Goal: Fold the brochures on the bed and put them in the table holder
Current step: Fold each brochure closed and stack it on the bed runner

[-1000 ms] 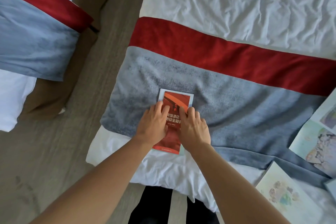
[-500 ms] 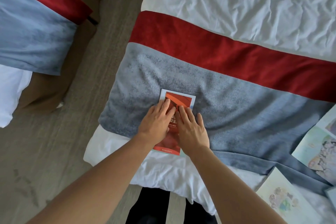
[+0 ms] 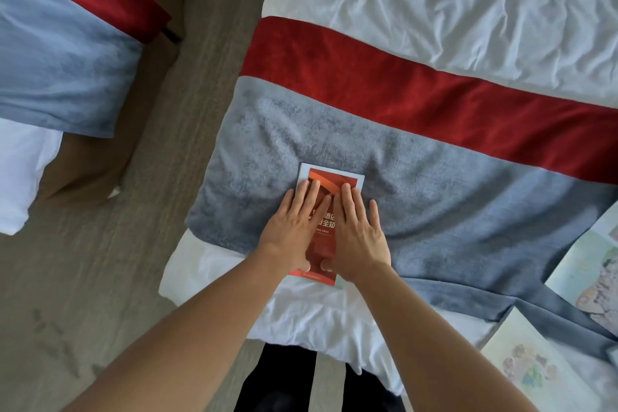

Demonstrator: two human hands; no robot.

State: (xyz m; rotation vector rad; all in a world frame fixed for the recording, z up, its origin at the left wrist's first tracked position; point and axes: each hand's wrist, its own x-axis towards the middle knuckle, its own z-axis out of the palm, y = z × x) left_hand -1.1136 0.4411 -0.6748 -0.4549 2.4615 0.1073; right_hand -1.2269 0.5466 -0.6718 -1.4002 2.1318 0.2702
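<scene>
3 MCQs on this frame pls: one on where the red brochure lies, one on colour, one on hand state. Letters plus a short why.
1. Where does the red brochure lie?
A. on the floor
B. on the grey bed runner
C. on a table

2. What colour is the band across the bed beyond the grey?
A. green
B. yellow
C. red

3. How are the hands placed?
A. both flat on the brochure
B. both lifted away from it
C. one pinches a corner

Key: 1 B, grey cloth surrounds it on three sides. 2 C, the red band runs across the bed. 3 A, left hand and right hand press down with straight fingers.
</scene>
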